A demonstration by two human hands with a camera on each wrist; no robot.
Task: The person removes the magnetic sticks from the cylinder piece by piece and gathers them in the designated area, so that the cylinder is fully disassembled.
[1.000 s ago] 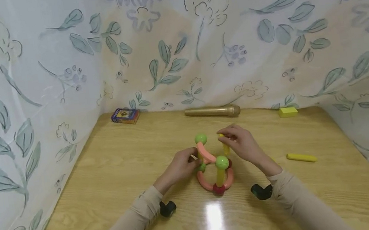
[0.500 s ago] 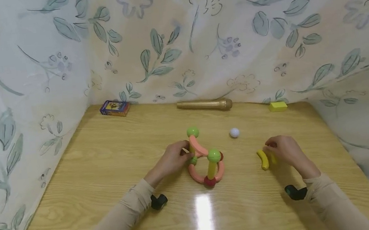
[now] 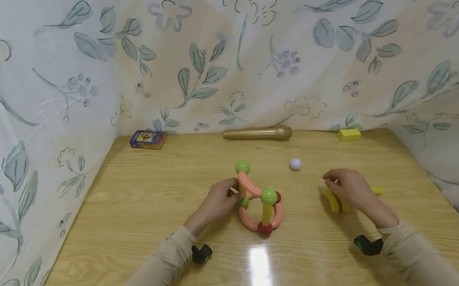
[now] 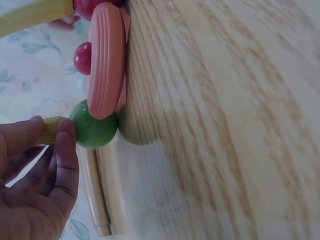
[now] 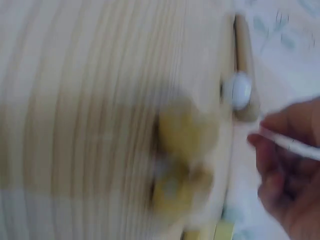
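My left hand [image 3: 219, 200] pinches a yellow rod [image 4: 49, 131] between thumb and fingers, just above a green ball [image 4: 93, 125]. That rod belongs to a toy frame of rods and balls. At its base is a pink ring [image 3: 245, 222] with red balls [image 3: 265, 228]; a second yellow rod [image 3: 266, 213] rises at the front. A curved pink piece [image 3: 249, 185] joins two upper green balls [image 3: 268, 196]. My right hand [image 3: 351, 189] hovers over two short yellow pieces [image 3: 331, 201], fingers loosely bent. The right wrist view is blurred, but nothing shows in its fingers.
Another yellow rod [image 3: 377, 190] lies behind the right hand. A white ball [image 3: 295, 164] sits beyond the frame. Along the back are a card box [image 3: 148, 139], a gold microphone [image 3: 257, 133] and a yellow block [image 3: 349, 135], before a floral cloth [image 3: 185, 49].
My right hand has gone from the frame to the right with a yellow piece, which now lies beside another. The white ball has come into view. The left hand keeps its pinch.
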